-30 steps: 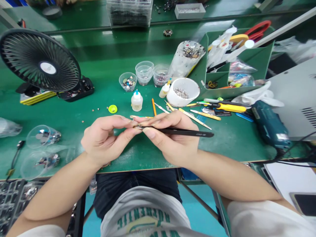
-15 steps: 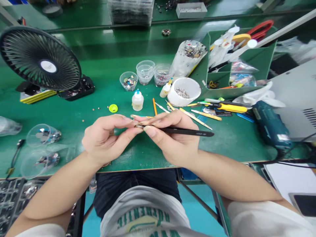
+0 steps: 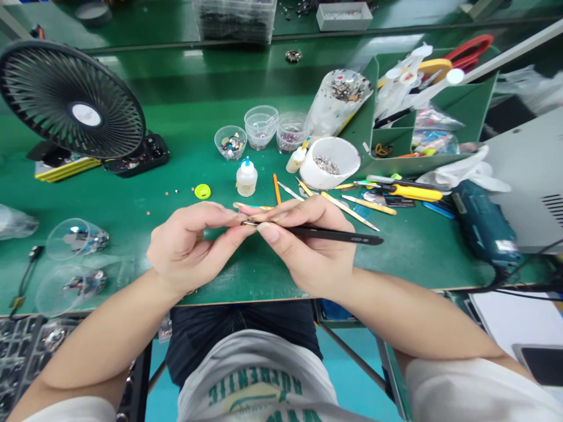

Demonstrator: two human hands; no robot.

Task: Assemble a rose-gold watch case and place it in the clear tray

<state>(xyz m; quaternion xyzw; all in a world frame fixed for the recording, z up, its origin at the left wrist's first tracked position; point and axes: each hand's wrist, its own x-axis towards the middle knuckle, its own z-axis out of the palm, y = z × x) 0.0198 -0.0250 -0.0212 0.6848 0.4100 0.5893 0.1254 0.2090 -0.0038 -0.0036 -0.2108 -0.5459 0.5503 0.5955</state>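
Black tweezers (image 3: pixel 338 235) lie in the grip of my right hand (image 3: pixel 316 249), their tips pointing left. My left hand (image 3: pixel 196 243) is closed, thumb against forefinger, on a tiny piece (image 3: pixel 246 223) that is too small to name. The tweezer tips meet that piece between the two hands, just above the table's front part. Beyond the hands stand a small white bottle with a blue tip (image 3: pixel 247 177) and a lime-green round cap (image 3: pixel 203 191).
A black fan (image 3: pixel 73 102) stands at the left, with clear cups (image 3: pixel 68 239) below it. Clear cups of small parts (image 3: pixel 231 143), a white bowl (image 3: pixel 349 164), an orange stick (image 3: pixel 277 189) and a yellow-handled tool (image 3: pixel 417 192) lie beyond. A green organizer (image 3: pixel 477 117) is at right.
The view has shifted slightly. Both hands keep the same hold, and the tweezers have barely moved.
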